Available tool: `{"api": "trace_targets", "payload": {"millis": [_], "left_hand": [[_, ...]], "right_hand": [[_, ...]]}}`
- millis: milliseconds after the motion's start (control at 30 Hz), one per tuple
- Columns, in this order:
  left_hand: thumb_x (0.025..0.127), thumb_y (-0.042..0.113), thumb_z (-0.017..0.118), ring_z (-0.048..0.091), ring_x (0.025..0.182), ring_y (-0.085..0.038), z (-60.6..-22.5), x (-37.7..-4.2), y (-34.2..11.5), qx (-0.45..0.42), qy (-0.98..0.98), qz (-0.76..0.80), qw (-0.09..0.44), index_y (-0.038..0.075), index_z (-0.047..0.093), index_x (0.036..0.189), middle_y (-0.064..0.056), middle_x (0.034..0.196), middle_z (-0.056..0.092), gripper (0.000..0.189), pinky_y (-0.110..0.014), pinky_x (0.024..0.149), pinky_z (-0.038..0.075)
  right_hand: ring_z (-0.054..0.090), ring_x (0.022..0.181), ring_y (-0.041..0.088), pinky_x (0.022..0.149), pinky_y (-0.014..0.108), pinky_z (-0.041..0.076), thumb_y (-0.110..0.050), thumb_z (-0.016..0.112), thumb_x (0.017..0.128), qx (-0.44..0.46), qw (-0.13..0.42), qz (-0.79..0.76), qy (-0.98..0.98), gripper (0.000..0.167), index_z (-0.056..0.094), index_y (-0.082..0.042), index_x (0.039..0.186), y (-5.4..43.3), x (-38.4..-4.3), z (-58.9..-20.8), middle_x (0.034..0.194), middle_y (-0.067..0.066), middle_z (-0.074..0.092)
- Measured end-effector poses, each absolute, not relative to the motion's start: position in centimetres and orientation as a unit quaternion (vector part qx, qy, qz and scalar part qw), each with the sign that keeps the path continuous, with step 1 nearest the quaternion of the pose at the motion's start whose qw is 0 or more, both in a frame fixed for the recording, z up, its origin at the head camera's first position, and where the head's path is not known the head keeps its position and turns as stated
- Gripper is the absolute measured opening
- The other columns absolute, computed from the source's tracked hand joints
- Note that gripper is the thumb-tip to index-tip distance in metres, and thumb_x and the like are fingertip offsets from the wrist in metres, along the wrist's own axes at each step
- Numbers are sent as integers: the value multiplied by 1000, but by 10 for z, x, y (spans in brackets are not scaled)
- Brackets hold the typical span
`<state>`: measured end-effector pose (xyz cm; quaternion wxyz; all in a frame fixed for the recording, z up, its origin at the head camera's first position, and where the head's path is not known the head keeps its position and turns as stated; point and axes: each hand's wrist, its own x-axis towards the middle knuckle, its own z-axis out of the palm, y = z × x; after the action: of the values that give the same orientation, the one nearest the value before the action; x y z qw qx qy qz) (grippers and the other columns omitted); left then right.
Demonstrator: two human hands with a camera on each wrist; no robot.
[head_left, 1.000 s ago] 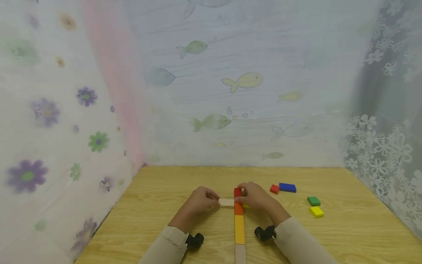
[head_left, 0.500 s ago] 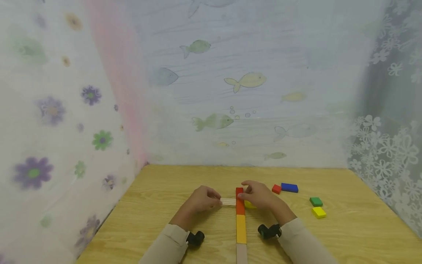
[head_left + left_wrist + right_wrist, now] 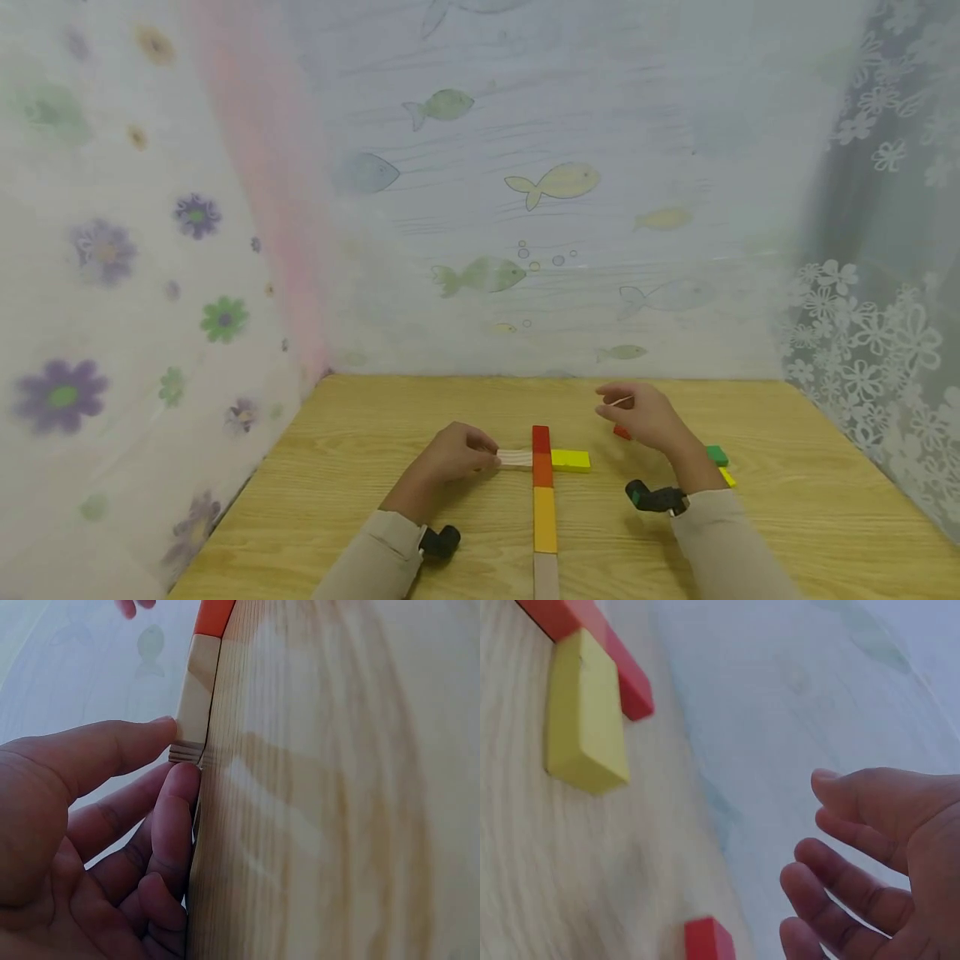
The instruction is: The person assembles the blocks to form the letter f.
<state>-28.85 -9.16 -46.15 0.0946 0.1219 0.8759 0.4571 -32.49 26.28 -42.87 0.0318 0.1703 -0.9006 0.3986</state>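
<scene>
My left hand [image 3: 457, 454] is at the free end of a plain wooden block [image 3: 516, 458], its thumb and forefinger pinching that end in the left wrist view. The block's other end meets an orange-red block [image 3: 542, 470]. Beyond this one lies a darker red block [image 3: 541, 439]; an orange-yellow block [image 3: 545, 520] and a pale block [image 3: 547, 575] continue the line nearer. On the right side a bright yellow block [image 3: 572, 461] juts out like an arm. My right hand [image 3: 641, 417], fingers loosely bent and holding nothing, hovers over a small red block [image 3: 709, 941].
Right of the right wrist lie a green block [image 3: 717, 456] and a second yellow block [image 3: 727, 477], partly covered by the arm. The wooden table [image 3: 360, 417] ends at a fish-patterned curtain [image 3: 465, 333], with a flowered one [image 3: 150, 333] along the left.
My right hand has left the red and yellow blocks and moved right and back, uncovering the yellow block. It now hides the blue block. My left hand stays at the wooden block.
</scene>
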Motion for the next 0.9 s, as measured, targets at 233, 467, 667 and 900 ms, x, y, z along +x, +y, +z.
{"api": "trace_targets", "payload": {"millis": [233, 467, 667, 900], "left_hand": [[90, 24, 82, 67, 85, -17, -464, -292, -91, 123, 878, 454, 95, 13, 80, 108, -2, 102, 73, 22, -37, 77, 59], [90, 23, 82, 67, 86, -17, -462, -291, -92, 121, 875, 459, 98, 12, 80, 108, -3, 103, 73, 22, -37, 78, 59], [90, 24, 82, 67, 86, -16, -463, -292, -92, 125, 876, 456, 98, 13, 80, 108, -2, 103, 73, 22, -37, 78, 59], [90, 23, 81, 67, 87, -17, -462, -291, -91, 124, 878, 452, 96, 12, 80, 108, -2, 103, 74, 22, -38, 78, 59]], "right_hand": [[59, 127, 44, 93, 53, 58, -34, 69, 101, 131, 54, 385, -912, 51, 61, -7, 143, 295, -325, -429, 142, 24, 60], [49, 134, 52, 102, 63, 49, -28, 69, 100, 97, 47, 367, -924, 56, 55, -1, 147, 317, -326, -438, 148, 29, 53], [51, 131, 56, 101, 64, 50, -28, 70, 100, 78, 22, 343, -936, 59, 54, 2, 147, 332, -325, -447, 145, 34, 53], [57, 122, 53, 97, 62, 51, -27, 73, 97, 68, 5, 334, -940, 59, 56, 6, 143, 336, -323, -452, 142, 37, 53]]}}
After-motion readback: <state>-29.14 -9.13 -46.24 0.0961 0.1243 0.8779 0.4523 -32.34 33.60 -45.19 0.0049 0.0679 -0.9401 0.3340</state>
